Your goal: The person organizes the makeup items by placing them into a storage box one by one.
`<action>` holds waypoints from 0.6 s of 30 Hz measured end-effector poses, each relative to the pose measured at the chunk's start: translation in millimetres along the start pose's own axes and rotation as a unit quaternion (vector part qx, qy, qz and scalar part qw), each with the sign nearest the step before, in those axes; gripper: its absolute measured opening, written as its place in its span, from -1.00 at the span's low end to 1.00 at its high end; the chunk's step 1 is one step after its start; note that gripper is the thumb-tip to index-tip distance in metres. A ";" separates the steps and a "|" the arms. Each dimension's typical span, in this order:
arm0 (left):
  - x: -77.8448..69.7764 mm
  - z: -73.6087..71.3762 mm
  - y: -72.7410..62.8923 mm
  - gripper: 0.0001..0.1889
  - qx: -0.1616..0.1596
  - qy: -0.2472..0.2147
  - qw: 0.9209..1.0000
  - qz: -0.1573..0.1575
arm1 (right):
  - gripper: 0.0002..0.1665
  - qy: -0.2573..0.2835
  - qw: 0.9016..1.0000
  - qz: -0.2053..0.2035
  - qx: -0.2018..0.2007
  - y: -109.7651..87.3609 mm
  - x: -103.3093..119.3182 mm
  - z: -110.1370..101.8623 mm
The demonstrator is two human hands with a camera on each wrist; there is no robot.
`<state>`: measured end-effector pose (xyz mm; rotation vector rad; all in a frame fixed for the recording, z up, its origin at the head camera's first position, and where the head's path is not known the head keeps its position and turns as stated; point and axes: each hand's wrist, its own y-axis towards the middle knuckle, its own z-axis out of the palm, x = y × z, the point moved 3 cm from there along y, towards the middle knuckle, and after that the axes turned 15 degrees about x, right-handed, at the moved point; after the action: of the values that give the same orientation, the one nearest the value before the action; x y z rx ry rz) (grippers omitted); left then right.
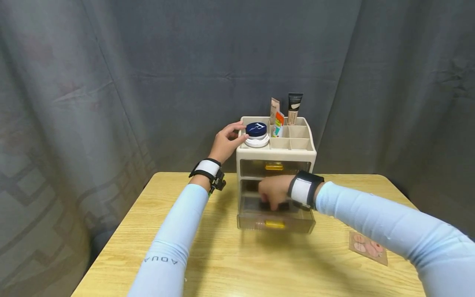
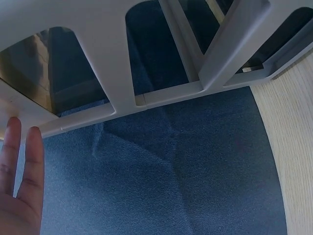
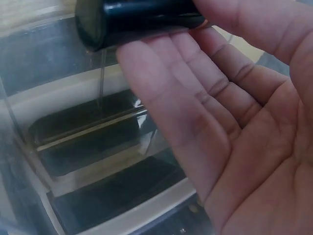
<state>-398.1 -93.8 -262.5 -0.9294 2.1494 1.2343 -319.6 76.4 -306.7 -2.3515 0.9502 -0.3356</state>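
My left hand [image 1: 227, 142] rests at the upper left rim of a cream cosmetics organizer [image 1: 276, 153], beside a round compact with a navy lid [image 1: 256, 129]. In the left wrist view two straight fingers [image 2: 33, 171] lie near the organizer's side. My right hand [image 1: 276, 187], blurred by motion, is over the pulled-out lower drawer [image 1: 256, 222]. In the right wrist view its thumb and fingertips pinch a glossy black cylinder [image 3: 142, 18], its kind not shown. The transparent drawer is under it in that view.
The upper drawer [image 1: 252, 168] is closed. A black-capped tube [image 1: 295, 108] and smaller packets stand in the organizer's top compartments. A pinkish flat card [image 1: 368, 247] lies on the wooden table [image 1: 230, 264] to the right. A grey curtain [image 1: 185, 82] hangs behind.
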 end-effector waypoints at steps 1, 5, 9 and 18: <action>-0.2 0.1 0.0 -0.64 0.000 -0.001 1.000 0.001 | -0.69 0.002 1.000 0.000 0.001 0.7 -0.6 0.7; -0.9 0.4 0.3 -0.65 -0.001 0.004 1.000 -0.002 | -0.69 0.008 1.000 -0.002 0.001 5.3 -3.5 4.0; -1.3 0.3 0.2 -0.66 -0.003 0.009 1.000 -0.005 | -0.69 0.017 1.000 -0.005 0.002 11.7 -7.2 9.1; -1.1 0.6 0.8 -0.67 -0.002 0.015 1.000 -0.012 | -0.65 0.010 1.000 -0.008 -0.007 8.0 -2.3 8.5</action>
<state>-397.9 -92.7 -261.6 -0.9777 2.1544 1.2207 -322.1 76.9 -318.4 -2.3735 0.9457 -0.3612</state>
